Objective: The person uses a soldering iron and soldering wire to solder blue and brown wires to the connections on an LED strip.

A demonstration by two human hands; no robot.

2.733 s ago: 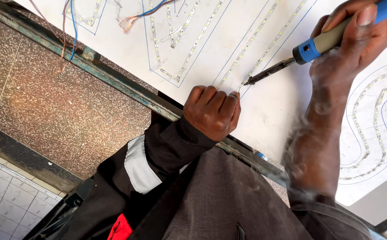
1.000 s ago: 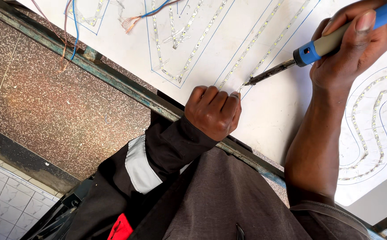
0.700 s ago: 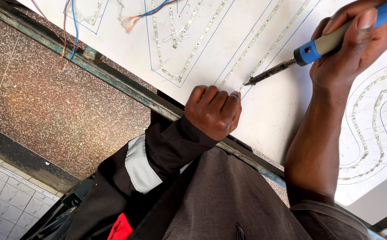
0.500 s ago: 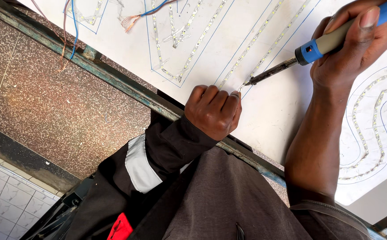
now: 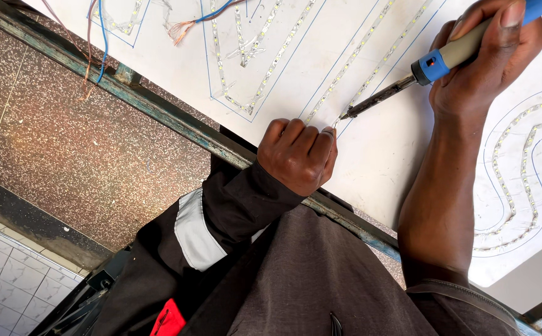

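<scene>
With light strips (image 5: 370,59) already laid along most blue outlines on the white board (image 5: 383,155), a soldering iron (image 5: 408,81) is gripped in the closed right hand (image 5: 489,62), its tip at a strip end just beside the fisted left hand (image 5: 299,155), which seems to pinch fine wire.

I see bright, even daylight and a sharp frame; the white board (image 5: 383,155) at upper right nearly glares, with soft shadows under both hands.

Matt white board (image 5: 383,162), rusty painted metal frame (image 5: 177,121), speckled polished stone floor (image 5: 65,155), soldering iron (image 5: 433,65) with plastic grip
</scene>
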